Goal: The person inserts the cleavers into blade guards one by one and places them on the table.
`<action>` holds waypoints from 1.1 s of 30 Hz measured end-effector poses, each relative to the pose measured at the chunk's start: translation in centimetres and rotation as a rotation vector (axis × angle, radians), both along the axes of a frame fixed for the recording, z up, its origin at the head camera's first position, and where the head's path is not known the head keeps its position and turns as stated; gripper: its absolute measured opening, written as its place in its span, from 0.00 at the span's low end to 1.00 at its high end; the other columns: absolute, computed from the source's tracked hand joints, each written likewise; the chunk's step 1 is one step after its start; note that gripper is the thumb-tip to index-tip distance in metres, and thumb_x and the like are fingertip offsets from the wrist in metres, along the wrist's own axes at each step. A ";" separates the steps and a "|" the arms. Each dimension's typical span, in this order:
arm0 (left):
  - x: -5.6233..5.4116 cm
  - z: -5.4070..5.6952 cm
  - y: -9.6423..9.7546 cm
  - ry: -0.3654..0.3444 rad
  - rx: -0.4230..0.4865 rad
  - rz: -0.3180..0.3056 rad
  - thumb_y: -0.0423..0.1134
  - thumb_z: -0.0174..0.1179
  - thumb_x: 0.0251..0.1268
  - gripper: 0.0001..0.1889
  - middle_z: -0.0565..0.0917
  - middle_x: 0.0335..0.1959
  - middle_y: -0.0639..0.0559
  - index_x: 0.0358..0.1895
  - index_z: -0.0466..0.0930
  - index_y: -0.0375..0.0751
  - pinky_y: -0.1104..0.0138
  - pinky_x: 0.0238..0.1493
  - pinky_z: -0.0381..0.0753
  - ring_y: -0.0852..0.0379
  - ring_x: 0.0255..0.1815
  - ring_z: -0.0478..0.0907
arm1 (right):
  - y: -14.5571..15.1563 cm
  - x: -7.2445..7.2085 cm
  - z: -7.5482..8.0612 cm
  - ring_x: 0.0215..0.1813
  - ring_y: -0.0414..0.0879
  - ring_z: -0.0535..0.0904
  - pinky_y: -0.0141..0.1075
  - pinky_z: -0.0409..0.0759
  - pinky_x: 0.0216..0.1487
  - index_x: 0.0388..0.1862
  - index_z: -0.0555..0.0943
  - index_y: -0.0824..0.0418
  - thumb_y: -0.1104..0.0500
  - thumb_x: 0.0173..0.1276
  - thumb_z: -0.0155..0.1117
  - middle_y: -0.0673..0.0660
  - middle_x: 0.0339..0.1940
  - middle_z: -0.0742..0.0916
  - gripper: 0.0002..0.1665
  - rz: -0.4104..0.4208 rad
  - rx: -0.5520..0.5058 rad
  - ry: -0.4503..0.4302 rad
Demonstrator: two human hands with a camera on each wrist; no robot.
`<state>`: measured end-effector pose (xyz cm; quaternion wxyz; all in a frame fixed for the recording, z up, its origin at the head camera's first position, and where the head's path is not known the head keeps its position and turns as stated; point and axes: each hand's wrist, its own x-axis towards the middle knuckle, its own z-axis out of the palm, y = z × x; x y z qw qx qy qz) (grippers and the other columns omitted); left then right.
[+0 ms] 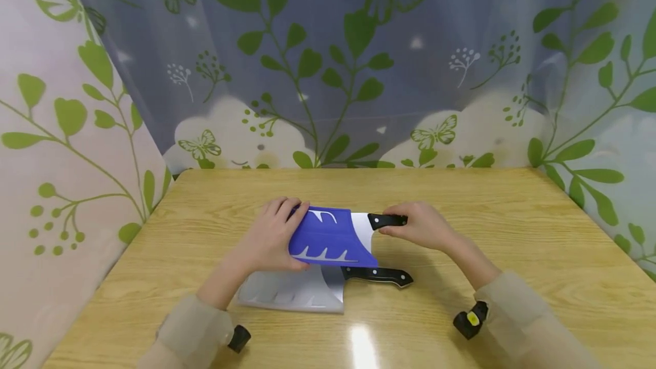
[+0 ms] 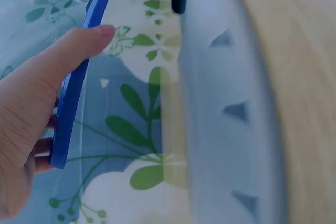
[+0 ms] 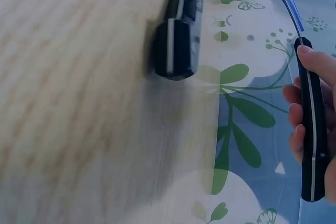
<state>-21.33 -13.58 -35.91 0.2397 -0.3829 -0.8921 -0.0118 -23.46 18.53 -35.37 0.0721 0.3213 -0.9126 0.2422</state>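
Observation:
Held up over the table is a cleaver [image 1: 362, 228] whose blade sits mostly inside a blue blade cover [image 1: 325, 235] with slots. A strip of bare metal shows between cover and handle. My left hand [image 1: 269, 236] grips the cover's far end from the left, thumb [image 2: 86, 40] along one face and fingers behind. With my right hand [image 1: 422, 225] I hold the cleaver's black riveted handle [image 3: 313, 124]. Under the blue cover, a second cleaver lies on the table in a whitish translucent cover [image 1: 292, 292], its black handle [image 1: 381, 275] pointing right.
The wooden table [image 1: 476, 198] spreads under both hands. Behind it hangs a curtain [image 1: 318, 73] printed with leaves and butterflies. Small black devices sit at both wrists, the right one [image 1: 468, 320] with a yellow mark.

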 end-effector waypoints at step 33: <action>-4.0 0.1 -1.7 -0.192 0.015 0.135 0.67 0.67 0.32 0.57 0.67 0.60 0.37 0.65 0.63 0.31 0.49 0.61 0.60 0.40 0.60 0.62 | 1.9 -3.1 -1.2 0.44 0.50 0.78 0.42 0.77 0.48 0.61 0.67 0.75 0.62 0.68 0.55 0.71 0.49 0.77 0.26 -0.247 -0.652 -0.544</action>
